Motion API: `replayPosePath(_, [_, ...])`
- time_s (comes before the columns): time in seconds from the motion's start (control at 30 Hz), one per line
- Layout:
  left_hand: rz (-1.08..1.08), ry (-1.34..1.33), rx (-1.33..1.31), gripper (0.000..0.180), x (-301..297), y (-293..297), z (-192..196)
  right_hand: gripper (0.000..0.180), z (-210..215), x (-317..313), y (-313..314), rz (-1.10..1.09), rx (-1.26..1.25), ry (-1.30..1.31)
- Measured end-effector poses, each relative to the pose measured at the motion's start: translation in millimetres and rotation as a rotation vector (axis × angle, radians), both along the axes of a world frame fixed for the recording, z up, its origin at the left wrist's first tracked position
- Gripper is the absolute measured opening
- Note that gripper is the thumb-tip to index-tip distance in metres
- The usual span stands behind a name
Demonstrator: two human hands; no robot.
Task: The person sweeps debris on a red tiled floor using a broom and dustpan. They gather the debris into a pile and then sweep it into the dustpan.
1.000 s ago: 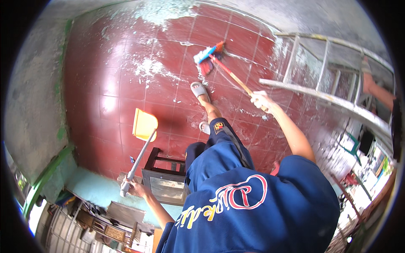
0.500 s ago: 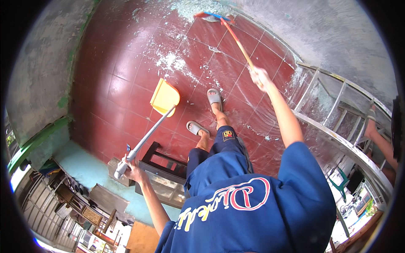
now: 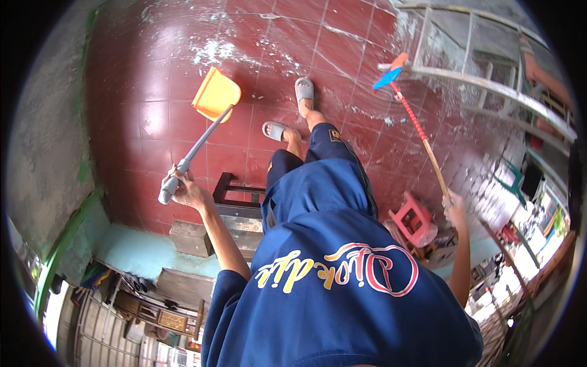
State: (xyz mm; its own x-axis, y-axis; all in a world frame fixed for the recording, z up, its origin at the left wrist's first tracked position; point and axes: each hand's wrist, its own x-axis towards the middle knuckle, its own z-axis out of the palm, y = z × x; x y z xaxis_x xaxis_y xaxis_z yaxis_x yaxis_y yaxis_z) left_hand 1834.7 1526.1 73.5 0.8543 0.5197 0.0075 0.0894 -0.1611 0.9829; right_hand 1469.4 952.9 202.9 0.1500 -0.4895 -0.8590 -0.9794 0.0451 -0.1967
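Left hand (image 3: 189, 191) clenched on dustpan (image 3: 215, 95) handle, right hand (image 3: 455, 208) on broom (image 3: 416, 125); risk: broom head snags the ladder (image 3: 489, 85), or sandals slip on the dusty floor (image 3: 153, 122).

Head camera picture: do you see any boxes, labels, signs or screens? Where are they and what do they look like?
Printed lettering: across the blue shirt near the bottom middle, curly letters in yellow, white and red.
Small patch: on the blue trouser leg above the shirt, a tiny orange mark.
No boxes, signs or screens can be made out; the cluttered edges are too small to tell.
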Motion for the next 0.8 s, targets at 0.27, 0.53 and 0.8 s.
replayPosePath(0.27, [-0.102, 0.015, 0.043, 0.014, -22, 10, 10, 0.033, -175, 8, -20, 0.499, -0.227, 0.377])
replayPosePath(0.53, [-0.040, 0.035, 0.110, 0.022, -36, 7, 23, 0.022, -177, 72, 24, 0.564, 0.056, 0.122])
replayPosePath(0.8, [0.066, 0.013, 0.066, 0.024, -60, -1, 25, 0.020, -285, 237, 91, 0.204, 0.396, -0.312])
